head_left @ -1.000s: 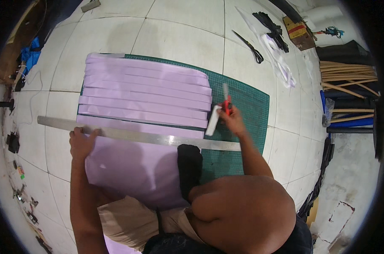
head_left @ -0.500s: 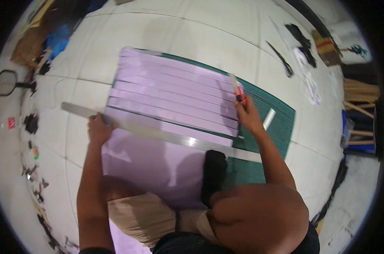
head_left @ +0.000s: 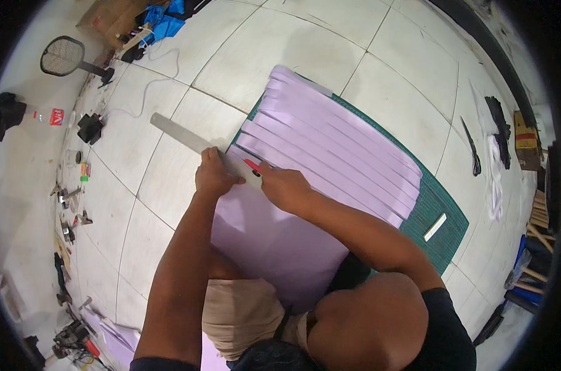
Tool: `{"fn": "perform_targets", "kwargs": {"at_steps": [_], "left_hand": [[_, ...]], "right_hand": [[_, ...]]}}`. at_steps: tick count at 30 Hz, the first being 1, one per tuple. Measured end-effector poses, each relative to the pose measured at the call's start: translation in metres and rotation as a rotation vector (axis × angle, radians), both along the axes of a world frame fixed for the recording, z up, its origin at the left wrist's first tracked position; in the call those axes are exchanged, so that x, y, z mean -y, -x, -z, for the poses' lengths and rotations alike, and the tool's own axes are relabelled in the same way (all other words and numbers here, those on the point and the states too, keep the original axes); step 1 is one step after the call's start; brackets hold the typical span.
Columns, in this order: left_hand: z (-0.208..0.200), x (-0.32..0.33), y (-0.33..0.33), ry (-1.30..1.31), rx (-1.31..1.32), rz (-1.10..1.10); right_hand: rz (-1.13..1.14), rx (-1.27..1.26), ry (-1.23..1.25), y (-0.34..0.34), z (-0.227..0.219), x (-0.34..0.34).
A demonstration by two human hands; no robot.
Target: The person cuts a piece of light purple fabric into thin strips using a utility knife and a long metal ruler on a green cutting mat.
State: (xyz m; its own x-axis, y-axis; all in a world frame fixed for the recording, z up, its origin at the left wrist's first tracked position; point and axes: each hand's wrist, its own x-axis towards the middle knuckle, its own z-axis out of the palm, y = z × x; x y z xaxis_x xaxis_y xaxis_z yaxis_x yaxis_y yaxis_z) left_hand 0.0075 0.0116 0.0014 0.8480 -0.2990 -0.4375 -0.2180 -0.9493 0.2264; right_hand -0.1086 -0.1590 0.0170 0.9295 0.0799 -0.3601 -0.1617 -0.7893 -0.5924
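Note:
A large lilac foam sheet (head_left: 280, 241) lies over a green cutting mat (head_left: 444, 198) on the tiled floor, with several cut lilac strips (head_left: 336, 148) side by side on its far part. A long metal ruler (head_left: 181, 136) lies across the sheet's left edge. My left hand (head_left: 213, 176) presses flat on the ruler. My right hand (head_left: 283, 185) grips a red-handled cutter (head_left: 252, 167) right beside the ruler, at the near edge of the strips.
A small white bar (head_left: 435, 227) rests on the mat's right corner. Black scissors (head_left: 472, 148), white scraps and a cardboard box (head_left: 524, 139) lie at the right. An electric swatter (head_left: 64, 55), a bottle and small tools line the left. My knee is under the sheet's near edge.
My right hand with the cutter has travelled along the ruler from the sheet's right side to its left end, close to my left hand. The camera view has swung to the left.

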Motion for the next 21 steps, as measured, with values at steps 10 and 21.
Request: {"fn": "perform_targets", "kwargs": {"at_steps": [10,21], "left_hand": [[-0.021,0.011,0.003,0.02,-0.047,-0.073],[-0.014,0.001,0.006,-0.046,-0.049,0.112]], "right_hand": [[0.015,0.052,0.074,-0.021,0.017,-0.025],[-0.028,-0.063,0.083,-0.033,-0.007,-0.021]]}}
